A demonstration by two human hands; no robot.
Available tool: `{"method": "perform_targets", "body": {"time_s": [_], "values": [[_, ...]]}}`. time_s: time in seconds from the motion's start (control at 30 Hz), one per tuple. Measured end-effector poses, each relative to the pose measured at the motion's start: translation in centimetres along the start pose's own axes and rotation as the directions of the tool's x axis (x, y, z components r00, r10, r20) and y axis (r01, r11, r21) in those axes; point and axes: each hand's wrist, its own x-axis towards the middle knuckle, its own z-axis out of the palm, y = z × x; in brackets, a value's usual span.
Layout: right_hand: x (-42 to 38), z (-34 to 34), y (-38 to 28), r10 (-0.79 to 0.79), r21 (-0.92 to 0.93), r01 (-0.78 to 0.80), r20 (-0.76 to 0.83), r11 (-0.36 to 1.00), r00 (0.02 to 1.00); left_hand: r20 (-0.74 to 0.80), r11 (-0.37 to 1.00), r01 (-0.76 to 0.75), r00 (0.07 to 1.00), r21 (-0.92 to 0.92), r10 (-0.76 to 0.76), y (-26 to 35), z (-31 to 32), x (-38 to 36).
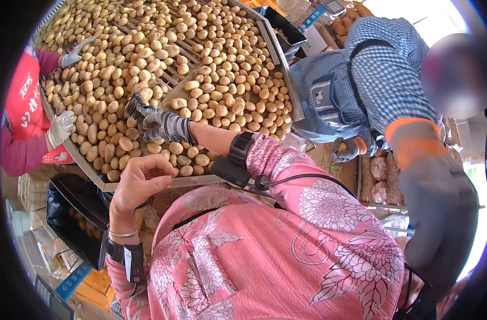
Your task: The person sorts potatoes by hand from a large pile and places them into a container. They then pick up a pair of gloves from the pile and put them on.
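Observation:
Bare and half curled, my left hand [139, 184] hangs over the near edge of a large sorting table [97, 178]. Its thumb and fingers stand slightly apart, with nothing visible between them. My right hand [161, 124], in a black-and-white striped glove, reaches across from the right and rests on the potatoes [115, 90]. Its fingers are spread, and the potatoes under them are partly hidden. Many loose potatoes cover the slatted tabletop around both hands.
At the left, a co-worker in a red apron [25, 101] has two gloved hands at the table. Another in blue checks [382, 80] stands right, one gloved hand [345, 149] holding a potato. A black crate [75, 218] sits lower left; net sacks [379, 178] lie right.

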Motion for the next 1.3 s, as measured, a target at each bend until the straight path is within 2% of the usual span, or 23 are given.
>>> {"method": "perform_targets", "body": {"time_s": [0.07,0.1,0.13,0.2,0.23,0.37,0.47,0.7,0.77,0.97,1.07,1.13,1.2,1.23,1.27,1.3], "values": [[-0.2,-0.2,-0.7,-0.009,-0.082,0.010,0.008,0.997,1.000,0.002,1.000,-0.006,1.000,-0.007,0.006,-0.3,-0.2,0.0],[-0.2,-0.2,-0.6,-0.065,-0.115,0.063,-0.017,0.991,0.998,0.009,1.000,-0.013,1.000,-0.012,0.013,-0.4,-0.2,0.1],[-0.1,-0.3,-0.6,-0.066,-0.113,0.064,-0.014,0.992,0.998,0.005,1.000,-0.012,1.000,-0.013,0.012,-0.5,-0.3,0.1],[-0.5,-0.8,-1.6,0.063,-0.067,-0.059,0.050,0.996,0.997,0.012,1.000,-0.018,1.000,-0.018,0.018,-0.6,-0.2,0.1],[-0.6,-0.7,-1.5,0.066,-0.007,-0.066,0.047,0.998,0.997,0.010,1.000,-0.016,1.000,-0.019,0.016,-0.5,-0.2,0.2],[-0.9,-1.1,-2.0,0.116,-0.004,-0.116,0.062,0.993,0.991,0.023,1.000,0.001,1.000,-0.006,-0.001,-0.3,-0.1,0.3],[-0.8,-0.9,-1.3,0.067,0.028,-0.069,0.052,0.997,0.996,0.025,1.000,0.010,1.000,-0.007,-0.010,-0.5,0.0,0.3],[-0.6,-0.6,-0.1,0.102,-0.008,-0.101,0.050,0.995,0.994,0.034,1.000,0.023,0.999,0.005,-0.024,-0.2,0.4,0.3],[-0.5,-0.4,0.5,0.047,0.053,-0.048,0.025,0.997,0.999,0.030,1.000,0.029,0.999,-0.006,-0.028,-0.2,0.5,0.2],[-0.8,-0.4,0.4,0.012,0.148,-0.010,-0.011,0.989,1.000,0.038,0.999,0.035,0.999,-0.030,-0.034,-0.5,0.6,0.2],[-0.8,-0.3,0.3,0.044,0.074,-0.043,-0.004,0.996,0.999,0.055,0.998,0.021,0.998,-0.055,-0.018,-0.8,0.6,0.3],[-1.1,-0.5,-0.2,-0.012,0.063,0.012,-0.010,0.998,1.000,0.060,0.998,0.012,0.998,-0.063,-0.008,-0.8,0.7,0.2],[-1.4,-0.4,-0.8,-0.145,0.114,0.152,-0.069,0.982,0.987,0.027,0.998,0.020,0.999,-0.051,-0.019,-0.7,1.0,0.2],[-1.5,-0.6,-1.1,-0.018,0.222,0.020,-0.014,0.975,1.000,0.026,0.999,0.019,0.999,-0.050,-0.018,-0.7,0.9,0.2],[-1.5,-0.6,-1.0,-0.018,0.221,0.021,-0.014,0.975,1.000,0.046,0.998,0.033,0.998,-0.048,-0.031,-0.7,0.9,0.2],[-1.3,-0.8,-0.8,-0.018,0.118,0.015,0.028,0.993,0.999,0.066,0.998,0.047,0.997,-0.045,-0.044,-0.7,0.8,0.1]]}}
